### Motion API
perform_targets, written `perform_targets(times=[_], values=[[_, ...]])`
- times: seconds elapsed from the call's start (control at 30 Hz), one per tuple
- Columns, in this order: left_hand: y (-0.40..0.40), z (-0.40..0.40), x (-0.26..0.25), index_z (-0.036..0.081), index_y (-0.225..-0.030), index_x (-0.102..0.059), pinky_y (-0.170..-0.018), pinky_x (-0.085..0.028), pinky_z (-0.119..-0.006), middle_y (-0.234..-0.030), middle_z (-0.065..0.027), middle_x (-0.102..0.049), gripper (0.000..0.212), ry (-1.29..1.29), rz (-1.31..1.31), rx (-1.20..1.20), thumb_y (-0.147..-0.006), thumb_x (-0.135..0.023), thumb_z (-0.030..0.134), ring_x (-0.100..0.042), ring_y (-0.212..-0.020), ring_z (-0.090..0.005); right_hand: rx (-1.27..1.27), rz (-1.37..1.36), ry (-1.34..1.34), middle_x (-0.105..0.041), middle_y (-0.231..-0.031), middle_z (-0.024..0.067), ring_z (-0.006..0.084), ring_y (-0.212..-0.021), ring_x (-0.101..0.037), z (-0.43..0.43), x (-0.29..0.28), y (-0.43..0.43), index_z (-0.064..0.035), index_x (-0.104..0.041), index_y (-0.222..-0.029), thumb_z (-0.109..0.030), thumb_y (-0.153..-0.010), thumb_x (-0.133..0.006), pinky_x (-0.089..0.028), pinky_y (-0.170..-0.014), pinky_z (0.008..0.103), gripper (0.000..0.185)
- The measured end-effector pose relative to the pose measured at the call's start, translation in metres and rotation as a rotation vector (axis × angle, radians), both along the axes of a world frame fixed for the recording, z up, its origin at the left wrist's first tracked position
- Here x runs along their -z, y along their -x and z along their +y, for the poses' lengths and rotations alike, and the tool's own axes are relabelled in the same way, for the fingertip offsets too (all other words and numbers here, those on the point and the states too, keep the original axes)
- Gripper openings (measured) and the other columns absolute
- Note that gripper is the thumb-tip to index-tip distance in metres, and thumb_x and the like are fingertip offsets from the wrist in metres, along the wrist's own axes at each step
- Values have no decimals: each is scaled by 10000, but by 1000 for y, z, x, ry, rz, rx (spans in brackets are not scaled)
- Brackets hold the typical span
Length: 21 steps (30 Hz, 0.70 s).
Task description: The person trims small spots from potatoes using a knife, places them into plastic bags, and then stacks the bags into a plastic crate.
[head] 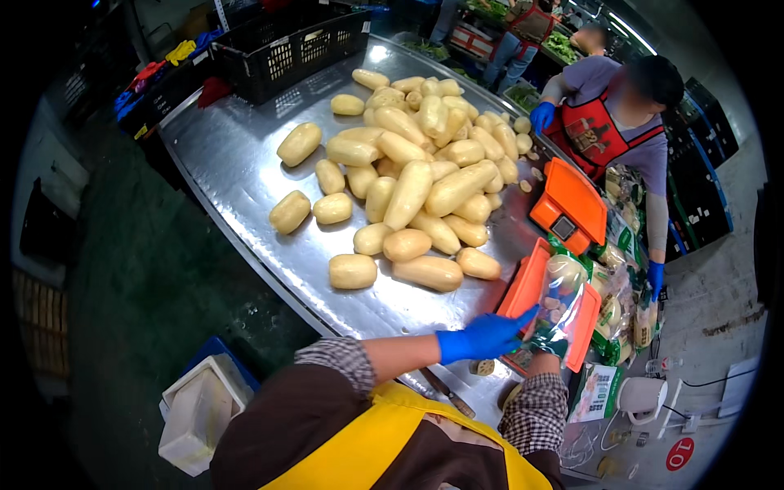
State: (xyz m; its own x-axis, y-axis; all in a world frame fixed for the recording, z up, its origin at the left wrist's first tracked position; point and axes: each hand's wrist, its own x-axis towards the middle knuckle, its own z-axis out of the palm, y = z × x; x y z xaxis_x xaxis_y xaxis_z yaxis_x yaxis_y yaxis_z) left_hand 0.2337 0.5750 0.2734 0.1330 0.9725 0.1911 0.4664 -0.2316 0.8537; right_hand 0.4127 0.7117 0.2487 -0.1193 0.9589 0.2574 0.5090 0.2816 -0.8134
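Note:
Blue gloves cover my hands. My left hand [490, 337] reaches right, its fingers at the side of a clear and green plastic bag [562, 288] with pale root pieces inside. My right hand [548, 344], partly hidden under clear film, is at the bag's lower end; how its fingers close cannot be seen. The bag lies over the orange tray of a scale [589, 324]. A large heap of peeled lotus root sections [407, 190] covers the middle of the steel table [233, 184]. Near my forearms lie a knife [450, 392] and a cut root piece [484, 367].
A second orange scale [569, 196] stands beyond mine. Across it a co-worker [612, 122] in blue gloves touches filled bags [612, 306]. A black crate [294, 55] sits at the far edge. At right are an electric kettle [641, 395] and printed packaging [595, 392]; a white foam box [202, 410] stands lower left.

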Motion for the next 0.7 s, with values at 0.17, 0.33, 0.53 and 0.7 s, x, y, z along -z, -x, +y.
perform_targets(times=[0.17, 0.33, 0.53, 0.7], values=[[161, -63, 51, 10, -993, -507, -775, -429, -335, -941, -123, -555, 388, -114, -152, -634, -704, -684, 198, -537, -852, -231, 36, 34, -43, -541, -799, 39, 119, -602, -485, -36, 17, -1, -34, -470, -1071, -50, -817, -493, -398, -506, 256, 256], [253, -156, 43, 38, -1233, -393, -839, -401, -390, -1062, -189, -510, 755, 78, 253, -751, -614, -731, 307, -484, -969, -339, 80, 259, -62, -540, -819, 37, 111, -610, -485, -108, 25, 6, -29, -458, -1088, -29, -810, -500, -400, -509, 247, 281], [220, -151, 81, 101, -1284, -328, -844, -405, -397, -1147, -165, -443, 898, 133, 468, -597, -530, -764, 320, -469, -980, -349, 19, 364, 480, -515, -691, 25, 79, -545, -474, -190, 31, 42, -45, -498, -995, -88, -832, -521, -391, -473, 191, 171], [213, -146, 78, 89, -1227, -387, -746, -447, -405, -1052, -140, -488, 767, 221, 480, -600, -573, -716, 315, -519, -871, -314, -564, -129, 451, -591, -803, 97, 173, -698, -589, -213, 24, 83, -40, -543, -997, -124, -815, -554, -468, -635, 262, 201]])
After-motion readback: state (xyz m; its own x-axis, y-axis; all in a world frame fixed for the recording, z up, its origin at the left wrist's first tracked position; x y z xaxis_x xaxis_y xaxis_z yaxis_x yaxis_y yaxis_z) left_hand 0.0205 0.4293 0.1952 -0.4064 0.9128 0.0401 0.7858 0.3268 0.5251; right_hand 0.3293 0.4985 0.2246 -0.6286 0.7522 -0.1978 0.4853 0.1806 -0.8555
